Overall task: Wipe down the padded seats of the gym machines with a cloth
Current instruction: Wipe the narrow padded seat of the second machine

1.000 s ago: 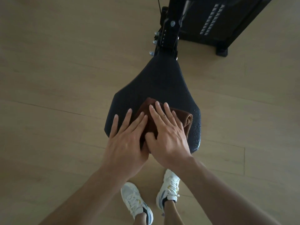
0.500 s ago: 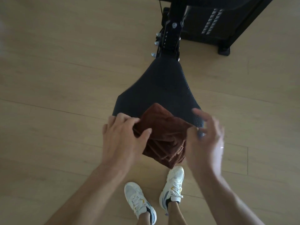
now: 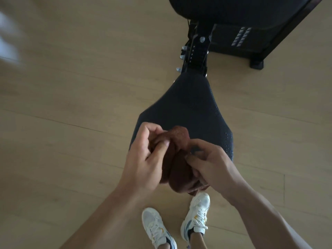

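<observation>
A brown cloth point(image 3: 177, 159) is bunched up between both my hands, held above the near end of the black padded seat point(image 3: 190, 108). My left hand point(image 3: 147, 159) grips the cloth's left side with curled fingers and thumb. My right hand point(image 3: 210, 166) pinches its right side, and the cloth's lower folds hang past the seat's near edge. The seat narrows toward its far end, where it joins a black metal post point(image 3: 196, 53).
A second black pad point(image 3: 233, 9) and the machine's black base point(image 3: 258, 40) lie at the top right. Light wooden floor point(image 3: 71, 87) surrounds the seat. My two white shoes point(image 3: 195, 212) stand just below the seat's near edge.
Both hands lay flat on the cloth on the seat; they have since lifted it and bunched it between them. The view has tilted, showing more of the machine.
</observation>
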The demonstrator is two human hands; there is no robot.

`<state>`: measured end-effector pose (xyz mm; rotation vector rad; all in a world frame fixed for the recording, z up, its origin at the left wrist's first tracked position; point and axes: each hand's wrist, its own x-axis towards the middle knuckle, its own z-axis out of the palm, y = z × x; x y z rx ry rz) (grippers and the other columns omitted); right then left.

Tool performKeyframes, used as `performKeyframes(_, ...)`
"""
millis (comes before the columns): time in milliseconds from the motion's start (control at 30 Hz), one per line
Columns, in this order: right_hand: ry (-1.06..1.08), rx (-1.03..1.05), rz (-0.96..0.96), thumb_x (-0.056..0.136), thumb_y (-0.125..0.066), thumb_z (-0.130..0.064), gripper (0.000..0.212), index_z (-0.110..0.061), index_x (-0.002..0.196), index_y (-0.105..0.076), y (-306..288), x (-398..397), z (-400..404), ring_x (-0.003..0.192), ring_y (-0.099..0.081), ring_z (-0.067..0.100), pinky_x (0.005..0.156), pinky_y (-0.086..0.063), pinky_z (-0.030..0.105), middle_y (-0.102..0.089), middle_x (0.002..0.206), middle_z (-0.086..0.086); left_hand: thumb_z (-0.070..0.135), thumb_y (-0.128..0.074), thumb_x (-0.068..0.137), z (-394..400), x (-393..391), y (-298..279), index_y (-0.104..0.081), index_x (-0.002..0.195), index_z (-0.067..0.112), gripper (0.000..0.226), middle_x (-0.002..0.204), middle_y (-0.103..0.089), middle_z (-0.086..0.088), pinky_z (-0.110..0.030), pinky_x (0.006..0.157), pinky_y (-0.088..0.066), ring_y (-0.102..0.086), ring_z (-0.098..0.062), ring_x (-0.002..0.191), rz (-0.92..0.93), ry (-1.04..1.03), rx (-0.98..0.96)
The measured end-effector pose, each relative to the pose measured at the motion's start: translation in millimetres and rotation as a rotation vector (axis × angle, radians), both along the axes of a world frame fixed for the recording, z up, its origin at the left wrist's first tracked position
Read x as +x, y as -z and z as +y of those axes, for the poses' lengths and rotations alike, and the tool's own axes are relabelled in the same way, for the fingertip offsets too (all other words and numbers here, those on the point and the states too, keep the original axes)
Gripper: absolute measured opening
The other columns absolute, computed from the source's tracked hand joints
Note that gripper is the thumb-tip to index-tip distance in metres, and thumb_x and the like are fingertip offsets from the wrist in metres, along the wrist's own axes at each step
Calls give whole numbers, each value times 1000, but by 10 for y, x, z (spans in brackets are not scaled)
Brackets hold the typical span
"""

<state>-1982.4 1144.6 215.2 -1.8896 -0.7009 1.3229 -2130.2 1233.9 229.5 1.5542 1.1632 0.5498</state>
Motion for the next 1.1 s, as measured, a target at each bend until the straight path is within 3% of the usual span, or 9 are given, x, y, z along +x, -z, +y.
performKeyframes(167,-160,191,-53,75,-79,-37,23,-22,78,-62,-64,22,44,95,-62,-2,82,-46,30,-68,98,-22,7,-54,100,151,-93,3,-59,113,23,22,90,-70,22,-13,73,-51,-67,2,87,-67,-203,100)
performKeyframes(267,-144,224,-40,77,-73,-29,32,-17,74,-43,-109,-60,60,62,-43,13,59,-39,39,-48,65,-6,6,-51,101,137,-124,-10,-60,116,21,24,97,-69,15,-13,77,-50,-66,0,92,-2,-168,185)
performKeyframes(367,-186,169,-307,81,-78,-39,40,-25,79,-40,-256,-56,75,52,-41,5,50,-38,24,-52,62,-5,6,-47,102,158,-222,16,-59,114,21,23,95,-63,22,-9,70,-47,-63,7,86,132,-197,335)
performKeyframes(533,-407,38,-681,77,-64,-69,38,-40,87,-41,-691,-31,242,80,-53,-2,54,-39,15,-59,79,-25,21,-40,103,266,-343,-11,-56,119,28,24,93,-64,20,-42,63,-59,-67,-9,79,278,-145,384)
performKeyframes(600,-422,146,-826,80,-71,-58,28,-46,96,-52,-685,-35,360,100,-48,-4,77,-35,10,-58,99,-30,25,-41,103,406,-309,-4,-46,137,30,35,116,-63,11,-50,88,-57,-64,-18,109,313,-192,270)
performKeyframes(667,-353,228,-900,83,-73,-45,38,-42,120,-62,-528,-42,497,136,-34,10,109,-26,27,-51,140,-18,31,-41,104,566,-265,36,-15,158,25,60,158,-32,-2,-50,121,-26,-26,-23,148,481,-247,134)
performKeyframes(733,-289,151,-848,93,-65,-39,46,-35,138,-57,-289,-75,623,149,-21,14,121,-17,34,-41,156,-8,32,-44,104,642,-253,97,4,159,24,74,169,-1,-2,-45,124,-6,-1,-23,155,594,-224,144)
performKeyframes(867,-418,-104,-783,104,-29,-58,63,-29,160,-24,361,-346,676,157,0,21,127,-4,46,-12,170,0,40,-39,103,500,-180,419,-14,159,20,65,160,-33,-9,-40,115,-31,-36,-24,143,678,98,71)
performKeyframes(1100,-417,-53,-889,106,-16,-54,63,-27,162,-12,641,-313,821,157,9,22,127,3,47,-1,171,0,48,-31,104,650,173,625,3,158,29,67,161,-27,-5,-44,101,-48,-54,-29,128,755,97,-70)
